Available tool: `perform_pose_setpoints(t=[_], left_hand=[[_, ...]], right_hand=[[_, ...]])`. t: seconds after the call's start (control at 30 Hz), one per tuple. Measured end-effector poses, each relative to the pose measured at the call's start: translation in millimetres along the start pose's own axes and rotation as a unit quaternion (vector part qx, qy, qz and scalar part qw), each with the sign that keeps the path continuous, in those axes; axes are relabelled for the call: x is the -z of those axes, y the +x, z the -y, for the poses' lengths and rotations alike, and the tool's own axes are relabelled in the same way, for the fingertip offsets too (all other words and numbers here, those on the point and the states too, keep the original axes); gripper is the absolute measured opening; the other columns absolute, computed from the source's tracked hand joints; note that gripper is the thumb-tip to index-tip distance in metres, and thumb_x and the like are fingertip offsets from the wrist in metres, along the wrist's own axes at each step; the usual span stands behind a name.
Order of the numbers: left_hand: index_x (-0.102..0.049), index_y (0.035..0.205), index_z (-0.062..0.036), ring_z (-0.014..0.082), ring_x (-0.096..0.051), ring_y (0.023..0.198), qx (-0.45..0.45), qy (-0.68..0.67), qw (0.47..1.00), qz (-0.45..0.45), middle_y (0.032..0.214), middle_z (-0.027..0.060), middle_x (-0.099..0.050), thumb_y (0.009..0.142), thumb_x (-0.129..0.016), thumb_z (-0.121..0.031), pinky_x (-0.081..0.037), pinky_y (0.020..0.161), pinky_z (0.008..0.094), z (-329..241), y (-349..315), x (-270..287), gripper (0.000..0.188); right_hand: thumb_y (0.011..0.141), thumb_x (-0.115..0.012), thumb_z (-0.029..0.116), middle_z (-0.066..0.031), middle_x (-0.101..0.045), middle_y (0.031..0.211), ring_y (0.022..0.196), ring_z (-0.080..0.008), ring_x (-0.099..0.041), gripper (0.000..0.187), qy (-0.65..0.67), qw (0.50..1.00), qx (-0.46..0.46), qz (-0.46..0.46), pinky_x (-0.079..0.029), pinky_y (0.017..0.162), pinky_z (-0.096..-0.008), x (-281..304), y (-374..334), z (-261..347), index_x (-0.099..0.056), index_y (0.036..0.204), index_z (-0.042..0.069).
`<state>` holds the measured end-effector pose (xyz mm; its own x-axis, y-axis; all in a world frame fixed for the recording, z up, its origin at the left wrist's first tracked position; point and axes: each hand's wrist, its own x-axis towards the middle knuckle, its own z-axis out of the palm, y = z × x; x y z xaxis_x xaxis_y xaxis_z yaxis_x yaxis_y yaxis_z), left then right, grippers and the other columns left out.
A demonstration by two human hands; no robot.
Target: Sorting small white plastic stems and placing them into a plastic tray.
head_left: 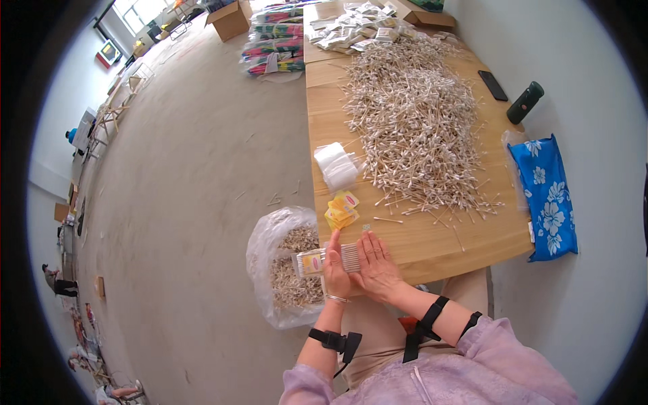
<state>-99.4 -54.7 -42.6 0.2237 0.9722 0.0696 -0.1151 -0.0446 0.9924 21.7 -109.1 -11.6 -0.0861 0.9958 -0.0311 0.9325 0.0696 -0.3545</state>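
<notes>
A clear bag of cotton swabs (350, 258) with a yellow card in it lies across the table's near left corner, its card end jutting past the edge. My left hand (335, 273) is closed around the middle of this bag. Flat and with fingers stretched out, my right hand (378, 266) rests against the bag's right end. Just beyond my hands is a small stack of yellow cards (342, 210). Behind the cards sits a pile of clear plastic bags (335, 167). A large heap of loose cotton swabs (418, 121) spreads over the wooden table (418, 260).
Left of the table's near corner, a big plastic sack (266, 236) holds more swabs. Filled packets (361, 27) are piled at the far end. Along the right edge are a phone (493, 86), a dark bottle (525, 102) and a blue flowered package (548, 196).
</notes>
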Motion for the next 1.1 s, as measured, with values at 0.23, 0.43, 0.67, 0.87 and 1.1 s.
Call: perform_pose_setpoints(t=[0.23, 0.43, 0.67, 0.87, 1.1], left_hand=[[-0.038, 0.136, 0.0034, 0.0261, -0.034, 0.134, -0.007, 0.029, 1.000, -0.003, 0.140, 0.0166, -0.041, 0.100, -0.036, -0.025, -0.024, 0.111, 0.0356, -1.5, 0.3, 1.1, 0.046], [-0.039, 0.135, 0.0032, 0.0265, -0.035, 0.133, -0.016, 0.053, 0.998, -0.006, 0.140, 0.0170, -0.042, 0.100, -0.037, -0.024, -0.025, 0.111, 0.0357, -2.5, -1.1, 0.7, 0.045], [-0.041, 0.135, 0.0030, 0.0270, -0.036, 0.133, -0.019, 0.082, 0.996, -0.004, 0.139, 0.0173, -0.043, 0.100, -0.037, -0.023, -0.026, 0.110, 0.0359, -2.2, -4.7, -2.8, 0.043], [-0.042, 0.134, 0.0028, 0.0275, -0.037, 0.132, -0.025, 0.108, 0.994, -0.008, 0.138, 0.0177, -0.044, 0.100, -0.038, -0.022, -0.027, 0.110, 0.0361, -4.1, -4.9, -4.5, 0.042], [-0.043, 0.133, 0.0026, 0.0280, -0.039, 0.131, -0.022, 0.133, 0.991, -0.013, 0.137, 0.0181, -0.045, 0.099, -0.039, -0.021, -0.028, 0.109, 0.0363, -3.7, -3.6, -3.9, 0.041]], right_hand=[[0.087, -0.054, 0.043, -0.0246, -0.012, 0.151, 0.142, -0.0362, -0.007, 0.083, 0.000, 1.000, 0.006, -0.012, -0.006, 0.115, -0.0449, 0.6, 0.2, 2.4, -0.019, 0.141, -0.008], [0.088, -0.051, 0.046, -0.0253, -0.013, 0.150, 0.142, -0.0362, -0.008, 0.083, -0.007, 1.000, 0.020, -0.004, -0.006, 0.116, -0.0449, 1.1, -1.2, 0.8, -0.019, 0.141, -0.009], [0.087, -0.050, 0.045, -0.0259, -0.015, 0.149, 0.142, -0.0374, -0.010, 0.082, -0.019, 1.000, 0.003, -0.017, -0.007, 0.116, -0.0449, -4.8, -0.2, 3.4, -0.019, 0.141, -0.008], [0.087, -0.049, 0.044, -0.0263, -0.015, 0.149, 0.142, -0.0373, -0.010, 0.082, -0.012, 0.999, 0.023, -0.026, -0.008, 0.115, -0.0454, -6.0, -2.5, 2.8, -0.019, 0.141, -0.009], [0.087, -0.047, 0.043, -0.0262, -0.014, 0.150, 0.142, -0.0371, -0.010, 0.080, -0.034, 0.999, 0.000, -0.026, -0.007, 0.115, -0.0458, -7.0, -1.8, 8.7, -0.020, 0.141, -0.010]])
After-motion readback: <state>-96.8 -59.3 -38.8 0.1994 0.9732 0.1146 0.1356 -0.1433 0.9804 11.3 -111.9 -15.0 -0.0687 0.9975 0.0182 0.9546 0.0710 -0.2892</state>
